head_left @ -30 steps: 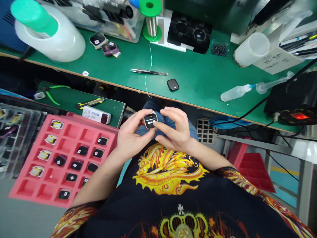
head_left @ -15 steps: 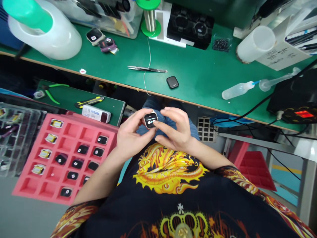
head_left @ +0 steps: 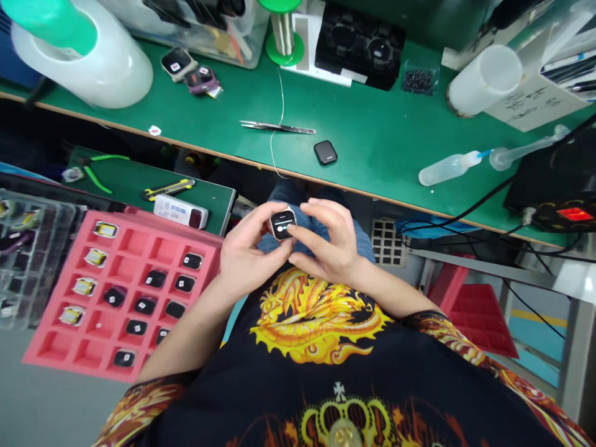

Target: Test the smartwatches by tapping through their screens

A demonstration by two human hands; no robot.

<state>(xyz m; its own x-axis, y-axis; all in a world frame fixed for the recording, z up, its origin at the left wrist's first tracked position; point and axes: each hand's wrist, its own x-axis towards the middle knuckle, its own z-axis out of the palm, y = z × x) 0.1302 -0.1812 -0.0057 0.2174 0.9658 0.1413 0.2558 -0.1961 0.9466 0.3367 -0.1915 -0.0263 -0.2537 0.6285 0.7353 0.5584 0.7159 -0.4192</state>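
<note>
Above my lap, my left hand grips a small smartwatch without a strap by its edges, between thumb and fingers. Its screen is lit, with white marks on black, and faces up. My right hand is on the right of it, fingers apart, with one fingertip at the lower right of the screen. On the green bench ahead lie a pair of tweezers and a dark square watch body.
At left is a pink foam tray with watch parts in several pockets. A cutter knife and green-handled pliers lie on a lower shelf. The bench also bears a solder spool, a white bottle and a dropper bottle.
Both hands and the watch stay nearly where they were, with the right fingertip still at the screen. The view has shifted very slightly.
</note>
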